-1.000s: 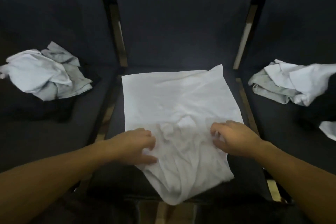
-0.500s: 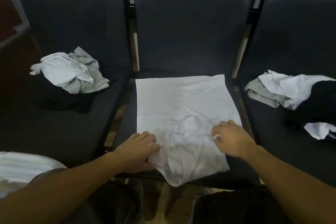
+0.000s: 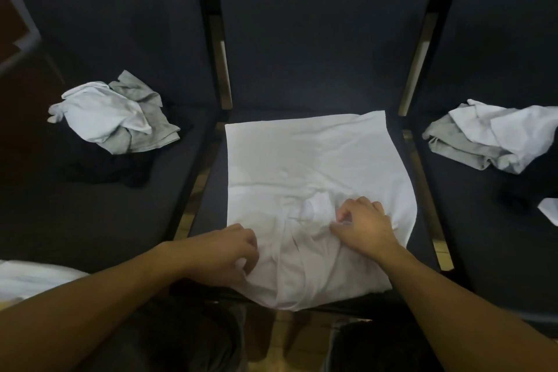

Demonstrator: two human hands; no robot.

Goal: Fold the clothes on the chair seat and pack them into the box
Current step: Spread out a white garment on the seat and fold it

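Hands grip the near, bunched end of a white shirt [image 3: 314,169] spread on the middle chair seat [image 3: 211,205]. Left hand [image 3: 223,254] pinches its left edge; right hand [image 3: 363,225] curls into the folds.

Both hands [image 3: 222,252] [image 3: 363,223] pinch white garment [image 3: 305,166] (bunched near edge) on seat [image 3: 208,208].

We count three dark chair seats side by side: the left seat [image 3: 99,220], the middle seat [image 3: 208,190] and the right seat [image 3: 483,220]. One white garment [image 3: 308,166] lies spread on the middle seat. There are two crumpled heaps of white and grey clothes: one heap [image 3: 111,118] on the left seat, another heap [image 3: 489,136] on the right. We see two hands, the left hand [image 3: 223,251] and the right hand [image 3: 365,223].
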